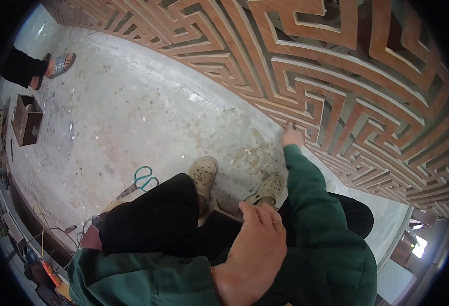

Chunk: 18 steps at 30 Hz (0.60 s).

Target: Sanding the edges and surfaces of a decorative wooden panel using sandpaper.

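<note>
A large brown wooden lattice panel (331, 109), cut in a maze-like pattern with pale edges, stands along the right. My right hand (292, 136) reaches out to its lower edge, one finger stretched against the wood; the other fingers are partly hidden and slightly blurred. Above my lap lies my left hand (257, 247), back upward, with loosely bent fingers and nothing visible in it. Both arms wear green sleeves. Between my knees, partly covered by my left hand, is a dark box-like thing (220, 220).
Scissors with teal handles (143, 178) lie on the stained concrete floor (117, 112) left of my shoes. A brown open box (28, 120) sits farther left. At upper left another person's sandalled foot (61, 65) shows. Cables and tools (45, 255) crowd the lower left.
</note>
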Each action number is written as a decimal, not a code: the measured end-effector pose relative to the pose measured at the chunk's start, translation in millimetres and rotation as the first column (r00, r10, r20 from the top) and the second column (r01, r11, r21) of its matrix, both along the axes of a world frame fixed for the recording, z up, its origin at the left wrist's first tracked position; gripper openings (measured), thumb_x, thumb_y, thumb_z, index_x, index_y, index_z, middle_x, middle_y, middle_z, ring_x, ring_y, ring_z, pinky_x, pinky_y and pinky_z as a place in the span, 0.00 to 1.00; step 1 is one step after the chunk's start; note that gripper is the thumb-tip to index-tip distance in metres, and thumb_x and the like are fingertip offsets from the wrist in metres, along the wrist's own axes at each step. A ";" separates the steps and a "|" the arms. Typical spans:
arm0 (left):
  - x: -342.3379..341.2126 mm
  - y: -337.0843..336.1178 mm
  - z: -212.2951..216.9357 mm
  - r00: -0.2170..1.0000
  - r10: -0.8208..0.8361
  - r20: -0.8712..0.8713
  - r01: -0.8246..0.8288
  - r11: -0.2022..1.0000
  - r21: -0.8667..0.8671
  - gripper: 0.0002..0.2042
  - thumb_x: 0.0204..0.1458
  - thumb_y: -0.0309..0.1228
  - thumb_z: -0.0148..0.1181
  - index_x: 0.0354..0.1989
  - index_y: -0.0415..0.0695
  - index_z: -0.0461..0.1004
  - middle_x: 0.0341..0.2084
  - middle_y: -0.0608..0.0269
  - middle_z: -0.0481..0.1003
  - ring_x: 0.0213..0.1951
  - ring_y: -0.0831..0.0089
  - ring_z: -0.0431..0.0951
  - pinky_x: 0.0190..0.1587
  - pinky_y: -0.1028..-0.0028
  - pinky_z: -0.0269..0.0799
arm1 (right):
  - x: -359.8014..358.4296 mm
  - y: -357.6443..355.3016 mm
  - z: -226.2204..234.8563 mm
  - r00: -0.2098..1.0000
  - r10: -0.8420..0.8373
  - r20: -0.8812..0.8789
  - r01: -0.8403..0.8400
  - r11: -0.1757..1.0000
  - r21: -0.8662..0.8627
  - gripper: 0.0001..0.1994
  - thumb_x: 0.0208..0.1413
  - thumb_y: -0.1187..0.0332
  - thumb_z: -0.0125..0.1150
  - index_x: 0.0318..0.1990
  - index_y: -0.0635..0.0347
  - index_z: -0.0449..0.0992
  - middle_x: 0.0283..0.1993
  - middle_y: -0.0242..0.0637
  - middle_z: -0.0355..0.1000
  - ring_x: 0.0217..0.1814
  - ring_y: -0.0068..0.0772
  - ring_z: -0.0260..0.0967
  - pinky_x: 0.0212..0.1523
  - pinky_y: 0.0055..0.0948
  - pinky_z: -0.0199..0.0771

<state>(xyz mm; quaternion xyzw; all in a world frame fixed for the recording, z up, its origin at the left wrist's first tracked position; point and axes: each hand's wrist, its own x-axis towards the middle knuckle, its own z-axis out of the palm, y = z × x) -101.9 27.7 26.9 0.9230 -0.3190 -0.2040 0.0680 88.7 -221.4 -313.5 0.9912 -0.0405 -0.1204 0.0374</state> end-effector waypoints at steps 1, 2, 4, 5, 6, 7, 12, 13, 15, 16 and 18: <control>-1.6 -0.3 0.1 0.999 0.010 -0.044 -0.012 1.000 -0.027 0.19 0.52 0.30 0.48 0.51 0.33 0.71 0.47 0.46 0.72 0.44 0.53 0.72 0.51 0.52 0.65 | -5.5 -12.8 12.3 0.999 -0.039 0.009 0.039 0.999 -0.018 0.27 0.51 0.64 0.50 0.61 0.54 0.59 0.41 0.58 0.73 0.43 0.57 0.73 0.42 0.48 0.74; -3.9 -0.9 0.4 0.998 0.039 -0.042 -0.041 0.998 -0.051 0.19 0.53 0.30 0.47 0.51 0.33 0.71 0.47 0.46 0.72 0.45 0.52 0.72 0.52 0.51 0.63 | -9.6 -18.4 17.1 0.994 -0.096 0.058 0.100 0.993 -0.062 0.28 0.51 0.64 0.51 0.61 0.54 0.59 0.41 0.58 0.73 0.43 0.57 0.73 0.42 0.47 0.74; -6.7 -1.3 0.7 0.996 0.069 -0.050 -0.072 0.996 -0.062 0.19 0.53 0.30 0.46 0.51 0.34 0.71 0.48 0.46 0.72 0.47 0.53 0.71 0.52 0.51 0.62 | -12.7 -17.9 12.7 0.983 -0.181 0.024 0.181 0.984 -0.001 0.29 0.50 0.64 0.52 0.62 0.54 0.58 0.40 0.59 0.73 0.42 0.57 0.74 0.42 0.47 0.74; -7.0 -0.8 0.7 0.996 0.074 -0.040 -0.076 0.996 -0.042 0.19 0.53 0.30 0.46 0.50 0.34 0.71 0.48 0.47 0.71 0.47 0.54 0.71 0.52 0.52 0.62 | -8.6 -12.0 4.4 0.975 -0.211 0.066 0.207 0.977 0.059 0.29 0.49 0.64 0.52 0.62 0.54 0.58 0.39 0.59 0.73 0.41 0.57 0.74 0.42 0.47 0.75; -6.6 0.0 1.0 0.997 0.076 -0.029 -0.076 0.997 -0.022 0.18 0.53 0.31 0.46 0.50 0.35 0.71 0.48 0.48 0.71 0.46 0.55 0.71 0.51 0.53 0.63 | -5.2 -4.4 -6.3 0.978 -0.204 0.039 0.204 0.979 0.020 0.29 0.49 0.65 0.51 0.62 0.55 0.58 0.40 0.59 0.73 0.42 0.57 0.74 0.42 0.47 0.75; -5.5 0.5 1.0 0.999 0.036 -0.023 -0.036 0.999 -0.032 0.19 0.52 0.31 0.47 0.50 0.34 0.71 0.47 0.47 0.72 0.45 0.54 0.72 0.50 0.54 0.64 | 0.4 5.9 -19.2 0.984 -0.173 0.036 0.172 0.985 0.014 0.29 0.49 0.65 0.51 0.61 0.55 0.58 0.40 0.59 0.73 0.42 0.57 0.74 0.42 0.47 0.74; 2.6 2.1 2.2 0.997 -0.045 -0.065 0.042 0.998 -0.035 0.20 0.50 0.30 0.50 0.51 0.33 0.70 0.48 0.45 0.72 0.42 0.53 0.73 0.49 0.55 0.66 | 19.6 14.2 -31.4 0.994 -0.042 -0.100 0.043 0.999 0.004 0.27 0.49 0.66 0.50 0.60 0.55 0.61 0.41 0.58 0.73 0.43 0.57 0.74 0.43 0.47 0.74; 3.1 1.5 2.9 0.997 -0.047 -0.067 0.044 0.998 -0.043 0.20 0.50 0.30 0.49 0.51 0.33 0.70 0.48 0.45 0.72 0.42 0.53 0.73 0.50 0.55 0.66 | 15.0 4.2 -20.8 0.996 -0.025 -0.084 0.025 1.000 -0.002 0.27 0.49 0.66 0.51 0.59 0.55 0.61 0.41 0.58 0.73 0.43 0.57 0.74 0.43 0.47 0.74; 1.9 -0.1 3.7 0.996 -0.048 -0.080 0.045 0.999 -0.028 0.20 0.51 0.30 0.49 0.51 0.33 0.70 0.47 0.45 0.72 0.42 0.53 0.73 0.50 0.55 0.66 | 3.8 -15.7 1.8 1.000 -0.007 -0.009 0.007 1.000 0.003 0.26 0.49 0.66 0.51 0.59 0.55 0.61 0.41 0.57 0.73 0.42 0.57 0.74 0.43 0.47 0.75; 0.5 -0.2 3.6 0.998 -0.034 -0.059 0.033 0.999 -0.033 0.20 0.50 0.30 0.49 0.51 0.33 0.70 0.47 0.45 0.72 0.42 0.53 0.73 0.50 0.55 0.66 | -5.3 -27.4 12.2 0.999 -0.014 0.046 0.014 1.000 0.013 0.26 0.48 0.66 0.51 0.59 0.55 0.61 0.41 0.57 0.73 0.42 0.56 0.74 0.43 0.47 0.75; -2.8 0.1 3.6 0.999 -0.030 -0.045 0.029 0.999 -0.039 0.20 0.50 0.30 0.50 0.50 0.33 0.71 0.46 0.46 0.73 0.42 0.53 0.73 0.50 0.55 0.66 | -14.2 -34.2 16.6 0.994 -0.086 0.062 0.085 0.996 0.013 0.27 0.48 0.66 0.52 0.59 0.55 0.61 0.42 0.57 0.73 0.42 0.56 0.74 0.42 0.46 0.75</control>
